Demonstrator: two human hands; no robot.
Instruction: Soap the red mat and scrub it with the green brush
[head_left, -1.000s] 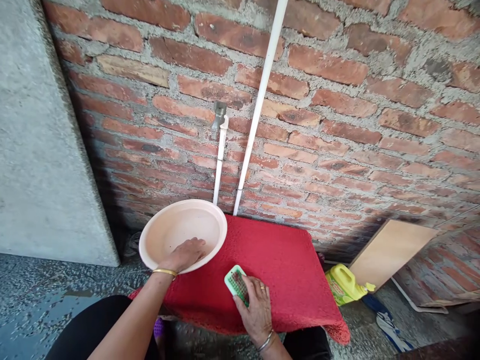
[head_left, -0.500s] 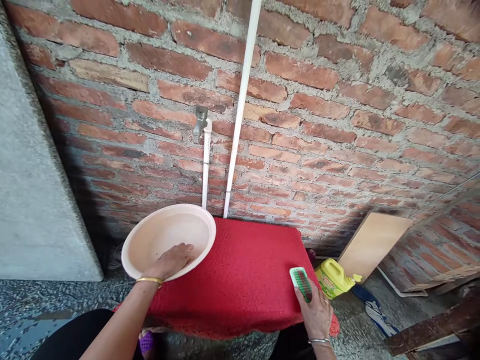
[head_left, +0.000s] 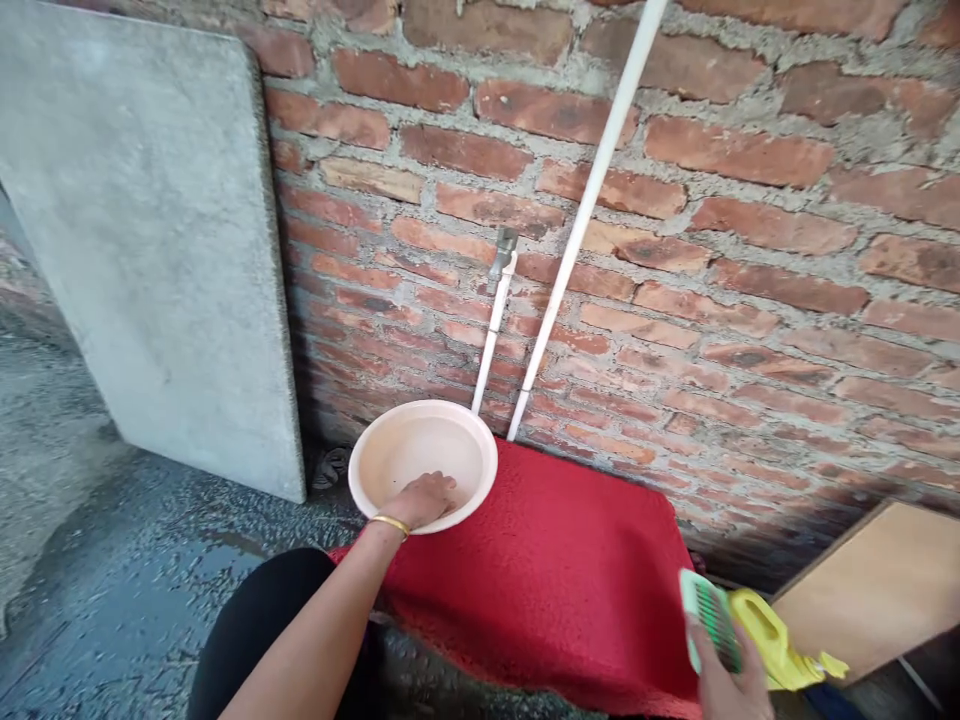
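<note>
A cream plastic basin (head_left: 367, 450) sits at the left end of a bench draped with a wet-looking red cloth (head_left: 592, 560). My left hand (head_left: 427, 498) reaches over its near rim and into it, fingers stretched out and nothing visible in them. Toward the right end of the cloth, my right hand (head_left: 731, 680) is closed around a scrub brush (head_left: 709, 620) with a pale green body and green bristles. The bristle side faces up toward me. Part of this hand is cut off by the bottom edge.
Beyond the brush stands a yellow jug (head_left: 772, 640) with a handle. A tan board (head_left: 877, 590) leans near the brick wall (head_left: 765, 320). On the left rises a grey slab (head_left: 172, 230) above wet floor (head_left: 150, 560). A tap (head_left: 502, 262) and white pipe (head_left: 585, 215) run up the wall.
My view has turned left and tilted, so the scene sits further right and more of the slab shows. The left hand stays in the basin; the right still grips the scrub brush.
</note>
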